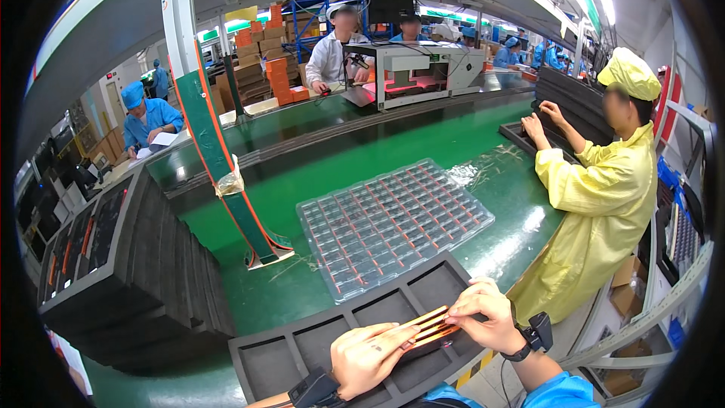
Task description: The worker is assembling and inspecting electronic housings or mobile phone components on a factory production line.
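Note:
Several thin orange-and-black strips (pixel 430 326) lie side by side between my hands, above a black foam tray (pixel 298 329) with rectangular compartments. My left hand (pixel 368 357) is closed on their left ends. At their right ends, the fingers of my right hand (pixel 487 313) pinch the strips. Both wrists wear a dark strapped device. Just beyond the foam tray, a clear plastic tray (pixel 393 219) with rows of small pockets lies on the green bench; orange strips show along its rows.
A tall stack of black foam trays (pixel 151 279) stands at the left, orange-and-black pieces in its top one. A green post (pixel 215 143) rises from the bench (pixel 260 295). At right, a co-worker in yellow (pixel 604 189) handles foam trays. A grey machine (pixel 419 75) stands across the bench.

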Demonstrator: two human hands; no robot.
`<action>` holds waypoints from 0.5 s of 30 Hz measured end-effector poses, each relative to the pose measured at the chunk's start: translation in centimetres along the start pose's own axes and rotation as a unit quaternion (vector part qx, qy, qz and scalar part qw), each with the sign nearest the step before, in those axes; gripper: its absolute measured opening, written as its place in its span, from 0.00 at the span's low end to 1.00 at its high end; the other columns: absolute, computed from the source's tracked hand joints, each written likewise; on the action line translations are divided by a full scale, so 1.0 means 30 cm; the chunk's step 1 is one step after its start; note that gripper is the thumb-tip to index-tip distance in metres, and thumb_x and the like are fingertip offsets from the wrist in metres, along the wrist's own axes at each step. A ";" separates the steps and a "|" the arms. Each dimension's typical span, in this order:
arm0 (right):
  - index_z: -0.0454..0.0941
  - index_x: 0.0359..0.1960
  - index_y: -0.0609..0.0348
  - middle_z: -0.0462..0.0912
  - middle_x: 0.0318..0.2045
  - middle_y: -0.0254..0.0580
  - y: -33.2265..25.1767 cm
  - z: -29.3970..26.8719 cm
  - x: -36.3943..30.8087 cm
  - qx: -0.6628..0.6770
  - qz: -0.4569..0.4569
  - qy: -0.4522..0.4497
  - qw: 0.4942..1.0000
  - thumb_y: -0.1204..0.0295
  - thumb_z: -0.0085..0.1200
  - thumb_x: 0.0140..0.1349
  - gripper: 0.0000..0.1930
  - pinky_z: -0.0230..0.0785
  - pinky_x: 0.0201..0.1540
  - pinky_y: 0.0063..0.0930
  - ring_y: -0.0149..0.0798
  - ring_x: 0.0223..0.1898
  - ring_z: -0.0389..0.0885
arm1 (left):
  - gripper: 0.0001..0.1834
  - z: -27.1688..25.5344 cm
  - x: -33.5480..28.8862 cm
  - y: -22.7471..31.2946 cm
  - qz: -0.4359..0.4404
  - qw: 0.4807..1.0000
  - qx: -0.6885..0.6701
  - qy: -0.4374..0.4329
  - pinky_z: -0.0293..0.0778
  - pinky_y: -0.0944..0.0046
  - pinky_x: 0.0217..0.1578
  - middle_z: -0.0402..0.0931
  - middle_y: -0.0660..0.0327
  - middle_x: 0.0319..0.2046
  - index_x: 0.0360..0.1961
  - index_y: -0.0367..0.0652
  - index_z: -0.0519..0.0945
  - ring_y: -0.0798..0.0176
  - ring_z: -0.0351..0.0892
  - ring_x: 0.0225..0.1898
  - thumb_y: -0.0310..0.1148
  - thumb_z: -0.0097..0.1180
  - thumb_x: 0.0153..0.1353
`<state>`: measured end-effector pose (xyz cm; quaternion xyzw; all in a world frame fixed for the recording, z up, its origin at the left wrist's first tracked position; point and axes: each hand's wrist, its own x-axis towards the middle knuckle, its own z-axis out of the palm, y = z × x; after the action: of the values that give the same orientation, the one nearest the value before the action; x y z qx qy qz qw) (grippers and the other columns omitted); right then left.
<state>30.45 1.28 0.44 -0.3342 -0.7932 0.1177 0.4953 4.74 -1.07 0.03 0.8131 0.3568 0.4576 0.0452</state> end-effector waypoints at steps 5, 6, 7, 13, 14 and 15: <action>0.86 0.31 0.48 0.88 0.31 0.22 -0.015 -0.014 0.031 -0.050 -0.048 -0.070 0.995 0.76 0.71 0.51 0.08 0.65 0.57 0.40 0.30 0.38 0.82 | 0.12 -0.001 -0.001 -0.005 -0.002 1.000 0.007 -0.004 0.79 0.67 0.35 0.87 0.68 0.36 0.44 0.55 0.88 0.68 0.87 0.40 0.36 0.68 0.57; 0.86 0.31 0.48 0.88 0.31 0.22 -0.005 -0.013 0.020 -0.051 -0.048 -0.070 0.995 0.76 0.71 0.51 0.08 0.65 0.57 0.40 0.30 0.38 0.82 | 0.12 0.001 -0.001 -0.005 0.001 1.000 0.006 -0.001 0.79 0.67 0.35 0.87 0.68 0.36 0.44 0.55 0.88 0.68 0.87 0.40 0.36 0.68 0.57; 0.87 0.32 0.48 0.88 0.34 0.25 0.014 -0.008 0.001 -0.029 -0.033 -0.074 0.996 0.74 0.71 0.51 0.08 0.65 0.57 0.40 0.32 0.40 0.82 | 0.12 0.002 -0.001 -0.006 0.004 1.000 0.004 0.002 0.79 0.67 0.35 0.87 0.68 0.36 0.44 0.55 0.88 0.68 0.87 0.40 0.36 0.68 0.57; 0.87 0.34 0.48 0.80 0.55 0.43 0.008 0.000 -0.035 -0.076 -0.062 -0.072 0.993 0.63 0.74 0.47 0.13 0.67 0.53 0.41 0.46 0.49 0.76 | 0.12 -0.004 0.001 -0.008 0.006 1.000 0.007 0.002 0.79 0.68 0.35 0.87 0.69 0.38 0.44 0.55 0.88 0.69 0.87 0.41 0.36 0.69 0.57; 0.88 0.34 0.48 0.80 0.54 0.43 0.004 0.003 -0.043 -0.084 -0.064 -0.075 0.992 0.62 0.74 0.48 0.13 0.67 0.53 0.42 0.46 0.49 0.77 | 0.12 0.006 -0.014 -0.018 0.017 1.000 0.007 0.011 0.79 0.68 0.35 0.87 0.70 0.38 0.44 0.55 0.88 0.69 0.86 0.40 0.37 0.69 0.57; 0.88 0.35 0.48 0.81 0.53 0.42 0.001 0.002 -0.048 -0.093 -0.066 -0.080 0.990 0.62 0.73 0.48 0.13 0.67 0.53 0.42 0.45 0.48 0.77 | 0.12 0.007 -0.016 -0.016 0.017 1.000 0.009 0.014 0.79 0.68 0.35 0.87 0.70 0.38 0.44 0.55 0.88 0.69 0.86 0.40 0.37 0.69 0.57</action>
<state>30.81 0.37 -0.63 -0.3153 -0.8578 0.0368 0.4042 4.50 -0.97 -0.62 0.8132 0.3473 0.4663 0.0255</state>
